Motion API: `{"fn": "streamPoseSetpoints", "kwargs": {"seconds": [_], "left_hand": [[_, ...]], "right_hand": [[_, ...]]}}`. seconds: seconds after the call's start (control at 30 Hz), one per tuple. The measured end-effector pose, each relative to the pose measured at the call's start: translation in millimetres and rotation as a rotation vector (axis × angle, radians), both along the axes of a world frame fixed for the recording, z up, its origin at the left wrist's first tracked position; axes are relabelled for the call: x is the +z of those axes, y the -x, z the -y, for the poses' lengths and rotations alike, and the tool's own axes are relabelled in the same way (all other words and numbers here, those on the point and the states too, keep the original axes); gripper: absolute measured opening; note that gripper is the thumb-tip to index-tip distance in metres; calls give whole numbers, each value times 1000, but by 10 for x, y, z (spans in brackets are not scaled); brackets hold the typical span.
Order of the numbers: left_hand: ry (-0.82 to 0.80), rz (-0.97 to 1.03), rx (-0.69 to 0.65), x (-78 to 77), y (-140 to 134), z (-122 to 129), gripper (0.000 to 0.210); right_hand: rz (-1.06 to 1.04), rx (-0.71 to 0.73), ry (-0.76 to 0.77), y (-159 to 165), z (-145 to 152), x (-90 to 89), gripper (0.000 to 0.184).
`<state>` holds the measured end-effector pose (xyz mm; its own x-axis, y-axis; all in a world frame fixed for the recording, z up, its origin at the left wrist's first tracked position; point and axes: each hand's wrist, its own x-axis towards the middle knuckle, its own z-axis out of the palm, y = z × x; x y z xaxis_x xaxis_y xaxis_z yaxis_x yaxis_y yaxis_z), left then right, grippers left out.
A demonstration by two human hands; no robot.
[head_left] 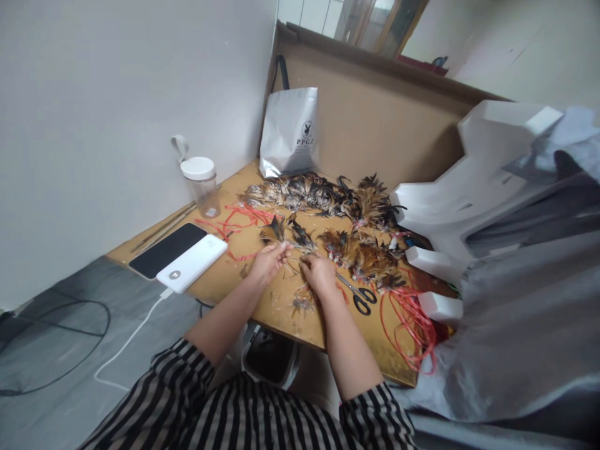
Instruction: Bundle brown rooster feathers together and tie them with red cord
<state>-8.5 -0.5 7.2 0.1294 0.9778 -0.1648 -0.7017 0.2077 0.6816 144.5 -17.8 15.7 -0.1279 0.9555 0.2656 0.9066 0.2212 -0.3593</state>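
My left hand (270, 264) pinches the quill end of a small bunch of brown and black feathers (272, 230), which fans out beyond the fingertips. My right hand (319, 272) is closed, its fingers curled down near the tabletop; what they hold, if anything, is hidden. Just beyond it lies a darker feather bunch (301, 236). Scissors (360, 297) with black handles rest to the right of my right hand. A row of brown feather bunches (363, 255) stretches beside them. Loose feather scraps (304, 300) are scattered below my hands.
A longer feather pile (309, 192) lies at the back, before a silver bag (288, 131). Red plastic string (412, 325) is heaped at the right edge, with more strands at left. A phone (169, 250), a white power bank (193, 262) and a lidded jar (202, 187) stand left. White foam (469, 181) borders the right.
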Motion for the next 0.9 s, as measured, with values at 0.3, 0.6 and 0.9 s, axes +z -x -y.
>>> {"fn": "streamPoseSetpoints", "kwargs": {"seconds": [0.3,0.6,0.9], "left_hand": [[-7,-33,-28,-29,3,-4,16],[-36,-86,-221,-97,-36,8,19],[-6,-64,-138,-48,-31,16,15]], "right_hand": [[-207,-151,129,-26,-37,-6,19],[-1174,-47,235,9,-100,-63,29],[65,-137,79,-16,29,60,19]]}}
